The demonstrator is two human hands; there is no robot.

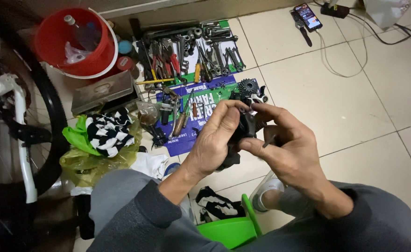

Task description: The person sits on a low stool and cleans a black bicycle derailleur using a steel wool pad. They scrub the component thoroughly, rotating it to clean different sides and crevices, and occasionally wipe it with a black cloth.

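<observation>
My left hand and my right hand meet over the tiled floor, both closed around a small black bicycle part wrapped partly in a dark rag. My left fingers curl over its top. With my right thumb and fingers I pinch its right side, and a thin dark pin sticks out by my right fingers. Most of the part is hidden by my fingers. Just beyond it lies a black toothed sprocket cluster.
Wrenches, pliers and screwdrivers lie spread on a green and blue sheet. A red bucket, a metal box, striped rags, a bicycle wheel and white frame, a green stool, a phone and cables surround me.
</observation>
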